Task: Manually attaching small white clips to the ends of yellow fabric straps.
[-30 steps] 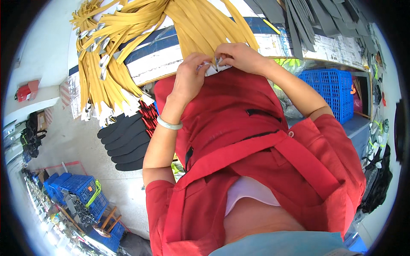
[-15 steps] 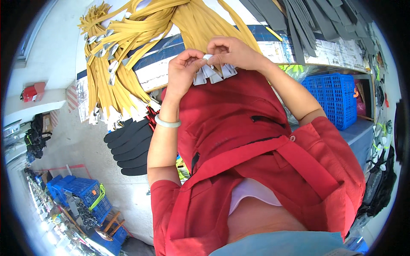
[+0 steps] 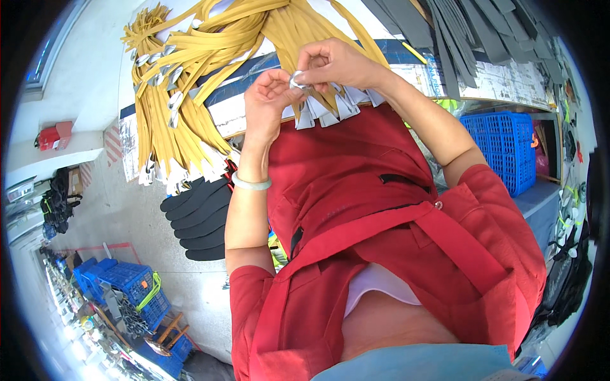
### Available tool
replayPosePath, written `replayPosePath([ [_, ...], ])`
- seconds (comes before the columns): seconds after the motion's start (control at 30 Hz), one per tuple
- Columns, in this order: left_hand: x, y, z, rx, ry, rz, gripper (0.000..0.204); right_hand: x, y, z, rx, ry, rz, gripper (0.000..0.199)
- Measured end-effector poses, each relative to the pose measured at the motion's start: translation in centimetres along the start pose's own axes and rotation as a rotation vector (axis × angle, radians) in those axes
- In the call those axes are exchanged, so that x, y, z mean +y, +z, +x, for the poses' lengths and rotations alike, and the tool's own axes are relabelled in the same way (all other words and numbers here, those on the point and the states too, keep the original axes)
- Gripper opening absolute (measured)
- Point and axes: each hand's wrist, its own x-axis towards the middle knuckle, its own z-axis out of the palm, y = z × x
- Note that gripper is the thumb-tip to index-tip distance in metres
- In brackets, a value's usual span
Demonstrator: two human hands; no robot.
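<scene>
Both my hands meet at the near edge of the table, fingertips almost touching. My left hand (image 3: 265,105) is closed in a pinch on a small white tab (image 3: 297,80), and my right hand (image 3: 333,63) pinches the same piece from the other side. Whether this tab is joined to a strap is hidden by my fingers. Under and behind my hands lie mustard-yellow fabric straps (image 3: 295,32). Their white ends (image 3: 327,117) hang over the edge against my red apron (image 3: 349,159).
More yellow straps (image 3: 184,120) hang in a thick bundle at the left. Dark grey strips (image 3: 448,44) drape over the table's far right. A blue plastic basket (image 3: 502,149) stands beneath, at the right. Black padded pieces (image 3: 200,216) hang beside my left forearm; blue crates (image 3: 133,289) stand lower left.
My hands have risen slightly away from my body, still pinching a white piece between them. More of the hanging white strap ends now shows below my right hand.
</scene>
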Motion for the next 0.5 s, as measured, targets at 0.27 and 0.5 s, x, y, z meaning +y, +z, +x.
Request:
replayPosePath([
  [0.27, -0.6, 1.9, -0.2, 0.165, 0.031, 0.120, 0.019, 4.3, 0.8, 0.6, 0.579, -0.614, -0.891, 0.006],
  [0.5, 0.9, -1.4, -0.7, 0.042, 0.132, 0.367, 0.008, 3.8, 2.5, 0.3, 0.393, -0.560, -0.410, 0.009],
])
